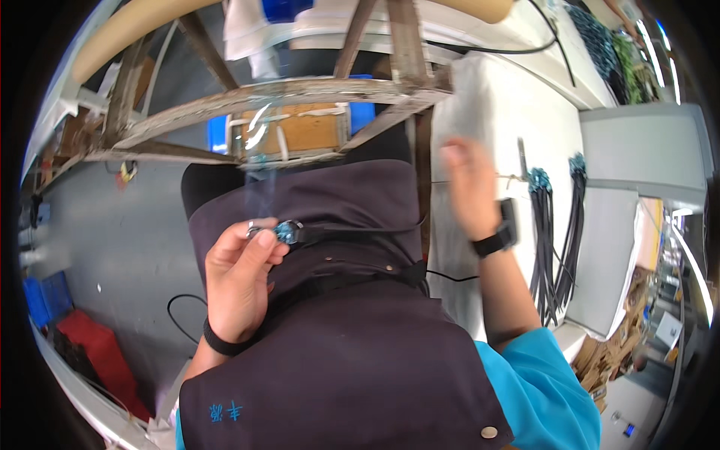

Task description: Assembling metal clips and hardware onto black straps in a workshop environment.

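Observation:
Over my lap, my left hand (244,262) pinches the buckle end of a thin black strap (360,228) between thumb and fingers. That end carries a silver ring and a shiny teal piece (286,232). The strap runs right across my dark apron (330,360). My right hand (472,187), blurred by motion, is raised off to the right above a white-covered surface (465,300). Its fingers look stretched out, and I see nothing in them. To its right lie two bundles of black straps (544,240) with teal ends.
A worn wooden frame (262,94) stands before my knees, with a brown panel (292,135) and blue bins (363,112) behind it. Grey boxes (637,150) sit at the right. A red bag or box (101,360) rests on the floor at lower left, beside a blue crate (49,300).

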Action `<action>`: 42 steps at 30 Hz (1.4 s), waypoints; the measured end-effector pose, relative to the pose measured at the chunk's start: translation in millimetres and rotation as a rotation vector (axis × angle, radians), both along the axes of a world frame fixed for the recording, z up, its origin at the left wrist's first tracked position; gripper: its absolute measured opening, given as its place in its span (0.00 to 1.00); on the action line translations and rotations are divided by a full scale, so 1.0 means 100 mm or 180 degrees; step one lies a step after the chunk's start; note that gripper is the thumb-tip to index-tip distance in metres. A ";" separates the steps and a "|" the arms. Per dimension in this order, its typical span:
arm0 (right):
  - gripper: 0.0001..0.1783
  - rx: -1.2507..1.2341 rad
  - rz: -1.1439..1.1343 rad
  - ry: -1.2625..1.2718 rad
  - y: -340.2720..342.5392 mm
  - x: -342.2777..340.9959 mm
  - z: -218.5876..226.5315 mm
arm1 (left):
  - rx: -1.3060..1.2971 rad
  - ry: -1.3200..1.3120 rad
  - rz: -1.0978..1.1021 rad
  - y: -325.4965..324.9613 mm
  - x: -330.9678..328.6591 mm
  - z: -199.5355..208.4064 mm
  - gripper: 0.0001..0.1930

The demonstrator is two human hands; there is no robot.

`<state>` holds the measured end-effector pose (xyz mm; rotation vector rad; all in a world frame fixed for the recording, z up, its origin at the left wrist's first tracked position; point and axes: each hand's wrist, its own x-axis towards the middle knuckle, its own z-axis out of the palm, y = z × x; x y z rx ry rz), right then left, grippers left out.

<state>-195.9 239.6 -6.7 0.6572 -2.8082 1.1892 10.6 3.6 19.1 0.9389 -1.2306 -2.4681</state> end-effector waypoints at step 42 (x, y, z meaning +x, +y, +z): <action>0.23 -0.0713 0.0391 -0.1821 0.27 -0.20 0.11 | 0.0170 0.0359 -0.0591 -0.03 0.09 0.20 0.09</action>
